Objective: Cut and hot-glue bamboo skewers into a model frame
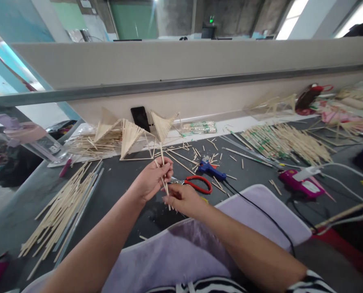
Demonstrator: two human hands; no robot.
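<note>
The bench [115, 183] has its widest bare patch between the left hand [157, 177] and the bundle of loose sticks [62, 207] lying to the left. Its left edge runs past that bundle; along the near side a lilac cloth [254, 203] hides where the front edge falls. At the back, a pale partition [181, 61] with a metal rail closes off the space.

Over the middle of the bench, thin wooden sticks [165, 186], at least two, are held between both hands. The left grip is closed around them at mid-length, and the right hand [183, 199] pinches their lower ends.

Room on the right is tighter. Red-handled scissors [210, 187] lie just beside the hands, with a blue glue gun [213, 169] behind them among short stick offcuts. The gun's black cord [260, 213] crosses the cloth beside the right forearm. Farther right sits a magenta box [300, 184] with a white plug. Fan-shaped stick models [130, 136] and a dark phone [140, 119] stand beyond the hands, near the partition.
</note>
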